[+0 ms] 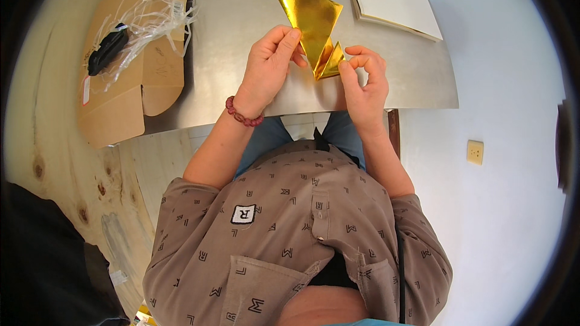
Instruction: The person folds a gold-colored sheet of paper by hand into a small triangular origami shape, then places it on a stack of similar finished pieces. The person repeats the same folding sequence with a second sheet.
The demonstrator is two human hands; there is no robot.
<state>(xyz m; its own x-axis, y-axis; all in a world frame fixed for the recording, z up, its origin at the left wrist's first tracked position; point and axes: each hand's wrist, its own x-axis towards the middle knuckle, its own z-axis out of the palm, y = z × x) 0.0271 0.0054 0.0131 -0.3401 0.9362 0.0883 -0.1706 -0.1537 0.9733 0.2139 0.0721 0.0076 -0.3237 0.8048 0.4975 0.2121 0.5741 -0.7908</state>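
Fingers point(289, 41) of left hand point(269, 66) and right hand point(365, 78) pinching shiny gold foil paper folded into a triangle point(311, 15), over brushed metal worktop point(229, 42); open brown cardboard box point(130, 78) at left

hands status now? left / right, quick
Left hand: closed, pinching the folded gold paper.
Right hand: closed, pinching the same paper's lower folded corner.

Shiny gold folded paper point(311, 21), dark red bead bracelet point(243, 117), brown letter-patterned shirt point(290, 235).
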